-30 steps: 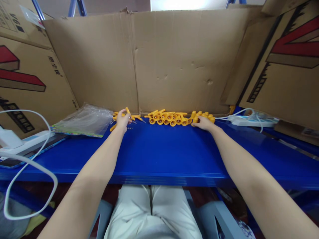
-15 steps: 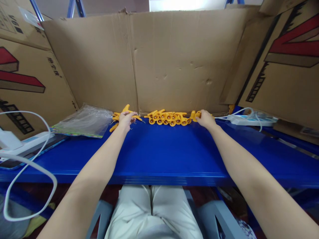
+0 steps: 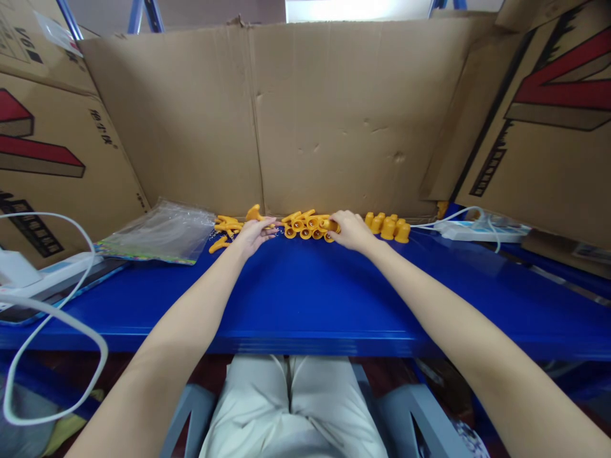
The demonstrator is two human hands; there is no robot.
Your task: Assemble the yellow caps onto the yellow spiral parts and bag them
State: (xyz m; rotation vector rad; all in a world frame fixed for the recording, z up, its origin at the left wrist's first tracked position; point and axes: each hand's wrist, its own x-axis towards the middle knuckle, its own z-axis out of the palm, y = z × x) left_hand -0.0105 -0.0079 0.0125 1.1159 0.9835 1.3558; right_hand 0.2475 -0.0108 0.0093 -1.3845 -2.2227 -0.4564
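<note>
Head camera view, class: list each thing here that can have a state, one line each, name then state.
Left hand: fingers closed on an orange lever piece, lifted off the table.
Right hand: resting on the middle row of orange parts, fingertips touching it.
Orange caps: standing upright in a cluster, untouched.
Loose orange pieces: lying flat, scattered.
Plastic bag: lying flat; contents unclear.
Power strip: cable plugged in.

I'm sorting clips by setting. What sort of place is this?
Probably a small workshop or packing bench: a blue table walled in by cardboard cartons, with rows of identical yellow plastic parts under both hands.
</note>
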